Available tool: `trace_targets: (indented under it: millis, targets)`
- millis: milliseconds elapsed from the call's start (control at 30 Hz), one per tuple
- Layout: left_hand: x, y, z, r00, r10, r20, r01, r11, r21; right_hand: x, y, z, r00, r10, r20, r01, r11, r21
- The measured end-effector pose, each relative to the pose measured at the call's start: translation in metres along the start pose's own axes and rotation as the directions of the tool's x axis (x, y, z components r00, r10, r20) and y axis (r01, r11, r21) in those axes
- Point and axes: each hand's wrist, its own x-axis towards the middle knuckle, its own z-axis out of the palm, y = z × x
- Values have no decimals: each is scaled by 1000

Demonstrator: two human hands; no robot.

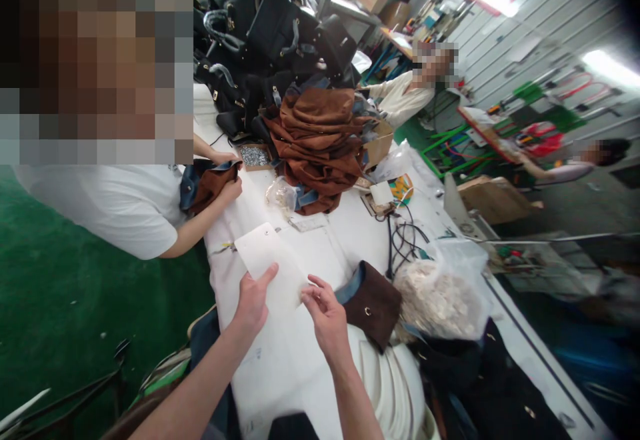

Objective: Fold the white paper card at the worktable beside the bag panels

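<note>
My left hand (253, 303) grips the near edge of a flat white card (270, 263) with a small hole near its far corner, thumb lying on top. At the card's right edge my right hand (323, 313) has its fingers pinched together. The card is held over a white table (345, 233). Just right of my right hand lies a dark brown suede piece (375, 303) with a metal stud and a blue edge.
A clear bag of pale small parts (440, 300) sits right of the suede piece. Farther back are a stack of brown suede pieces (320, 147), black handbags (270, 33) and black cables (400, 233). A person in white (130, 210) on the left holds a brown piece. Two more people sit at the far right.
</note>
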Motion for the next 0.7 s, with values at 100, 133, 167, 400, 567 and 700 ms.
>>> trace_targets:
  millis: [100,133,167,400,567,700]
  targets:
    - [-5,-2,3,999,33,13,-33,999,10,4,11,2,999,41,0,-41,996,73]
    - [-7,-3,4,999,42,25,-42,999,15,6,12,2,999,44,-7,-43,996,82]
    - [-9,-4,5,998,49,35,-50,999,18,6,13,2,999,47,-10,-46,995,87]
    - [-17,0,7,995,72,72,-77,994,74,8,9,2,996,78,41,-82,992,100]
    - [-24,7,13,989,65,129,-75,994,75,11,1,1,990,138,-29,-124,953,278]
    - [-27,12,13,980,59,189,-83,989,126,10,-15,-10,986,118,119,-132,984,119]
